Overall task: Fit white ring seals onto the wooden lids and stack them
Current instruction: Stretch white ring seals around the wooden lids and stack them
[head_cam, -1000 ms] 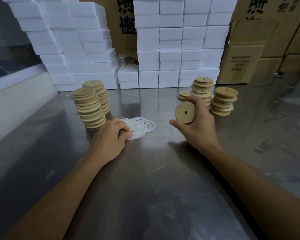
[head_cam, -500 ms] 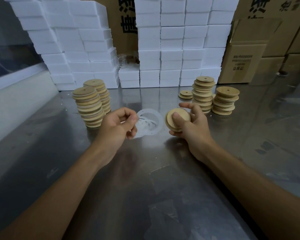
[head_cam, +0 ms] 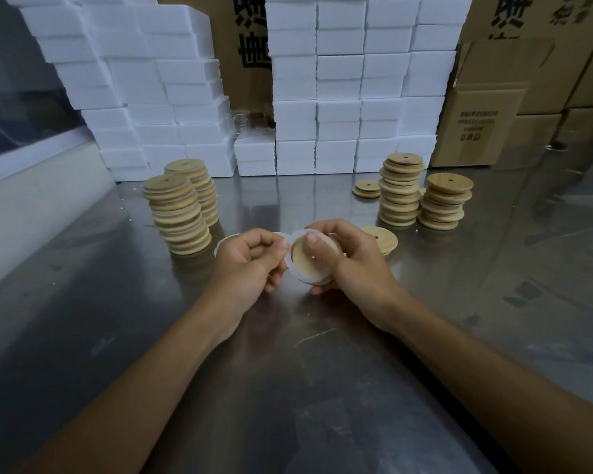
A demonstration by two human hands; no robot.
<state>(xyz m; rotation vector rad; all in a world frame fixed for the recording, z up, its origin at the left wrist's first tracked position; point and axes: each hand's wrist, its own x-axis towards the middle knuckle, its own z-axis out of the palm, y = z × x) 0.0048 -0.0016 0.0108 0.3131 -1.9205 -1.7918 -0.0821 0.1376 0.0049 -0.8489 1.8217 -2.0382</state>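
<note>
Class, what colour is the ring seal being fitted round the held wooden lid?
White, slightly translucent; the ring seal shows in the head view.

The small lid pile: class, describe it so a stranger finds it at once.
Start at the white foam blocks along the back of the steel table. On the right stand two tall lid stacks; just left of them sits the small lid pile, far lower than either.

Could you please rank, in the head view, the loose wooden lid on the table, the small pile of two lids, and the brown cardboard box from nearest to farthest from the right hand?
From the right hand:
1. Loose wooden lid, on the table just behind that hand.
2. Small pile of two lids, farther back, left of the tall right-hand stack.
3. Brown cardboard box, at the back right.
</note>
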